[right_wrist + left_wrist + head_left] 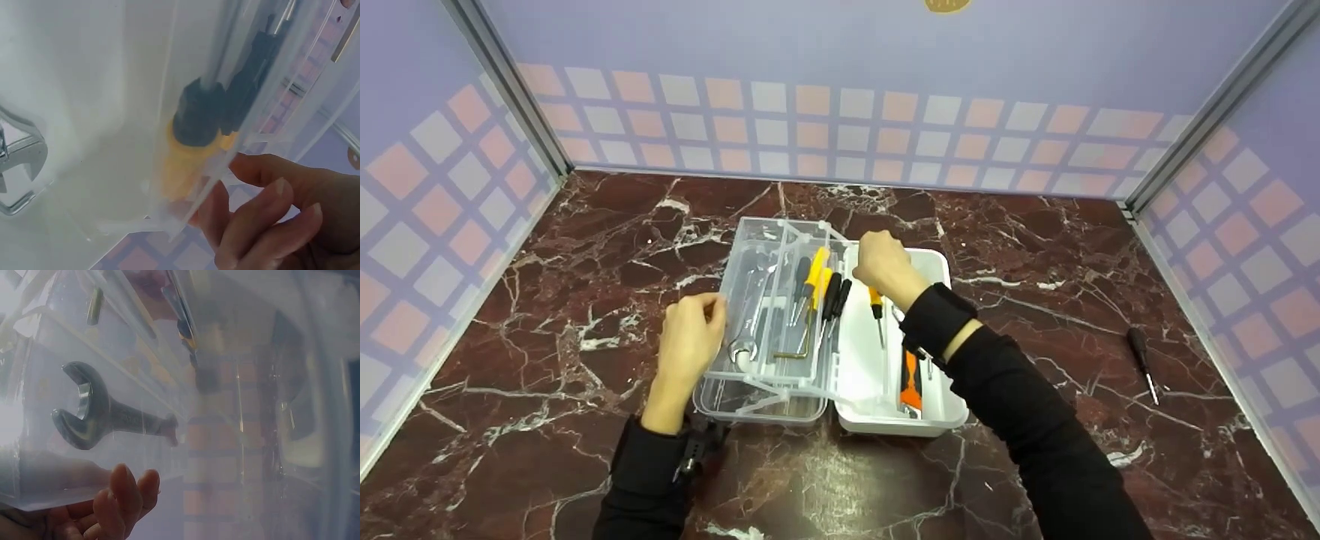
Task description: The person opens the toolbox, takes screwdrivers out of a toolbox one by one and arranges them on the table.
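In the head view my right hand (883,262) reaches into the back of a white toolbox (859,367). Its thumb and fingers pinch the yellow handle end of a black-collared screwdriver (876,304); in the right wrist view a translucent wall partly veils this handle (188,163). My left hand (690,334) lies beside the left edge of the clear fold-out tray (731,300), fingers loosely curled. Whether it touches the tray, I cannot tell. An open-ended wrench (90,410) shows through the plastic just above these fingers.
Yellow and black screwdrivers (830,296) and a hex key (793,355) occupy the tray. An orange-handled tool (911,382) lies inside the white box. One black screwdriver (1140,356) rests on the marbled table far right. Tiled panels (840,135) enclose the back and sides.
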A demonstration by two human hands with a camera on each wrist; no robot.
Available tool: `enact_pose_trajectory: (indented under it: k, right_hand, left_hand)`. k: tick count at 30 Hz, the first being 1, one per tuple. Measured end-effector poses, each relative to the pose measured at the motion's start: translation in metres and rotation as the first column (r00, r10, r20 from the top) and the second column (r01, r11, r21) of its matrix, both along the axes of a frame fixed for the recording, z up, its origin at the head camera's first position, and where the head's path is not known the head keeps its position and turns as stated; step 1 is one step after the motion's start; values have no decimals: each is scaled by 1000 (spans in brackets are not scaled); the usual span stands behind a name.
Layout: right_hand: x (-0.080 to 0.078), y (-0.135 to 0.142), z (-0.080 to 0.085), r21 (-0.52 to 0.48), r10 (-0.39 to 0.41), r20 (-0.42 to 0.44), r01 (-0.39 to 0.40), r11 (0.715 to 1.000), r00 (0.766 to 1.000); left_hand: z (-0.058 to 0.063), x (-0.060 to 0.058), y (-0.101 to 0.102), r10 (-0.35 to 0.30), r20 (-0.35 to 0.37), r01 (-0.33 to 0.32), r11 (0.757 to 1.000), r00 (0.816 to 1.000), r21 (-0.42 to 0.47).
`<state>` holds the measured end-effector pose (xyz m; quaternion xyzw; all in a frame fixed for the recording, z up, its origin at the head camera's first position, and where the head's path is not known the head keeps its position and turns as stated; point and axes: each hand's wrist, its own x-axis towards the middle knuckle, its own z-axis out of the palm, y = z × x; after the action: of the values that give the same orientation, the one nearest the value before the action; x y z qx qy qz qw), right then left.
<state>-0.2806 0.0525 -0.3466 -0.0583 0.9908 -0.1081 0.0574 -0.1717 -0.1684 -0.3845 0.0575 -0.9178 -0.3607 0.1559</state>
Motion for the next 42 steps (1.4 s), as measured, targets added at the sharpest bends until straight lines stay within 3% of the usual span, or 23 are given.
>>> enact_pose_trajectory:
  k: [12, 20, 28, 34, 42]
  right_hand:
    - [1, -5, -14, 77, 35, -61, -30, 997, 998]
    - [4, -4, -10, 46, 71, -37, -69, 997, 997]
    - [7, -4, 1, -68, 100, -17, -101, 993, 995]
    - [7, 2, 18, -178, 73, -60, -82, 981, 996]
    - [12, 22, 43, -397, 16, -17, -22, 917, 1000]
  left_hand:
    - [0, 0, 0, -6, 2, 6, 1000, 1000, 10]
    - [1, 0, 0, -1, 3, 1, 1000, 1000, 2]
    - [0, -1, -1, -10, -18, 10, 1000, 1000, -1]
    - [1, -1, -1, -8, -11, 8, 1000, 1000, -7]
    - [0, 0, -1, -12, -5, 12, 1000, 1000, -1]
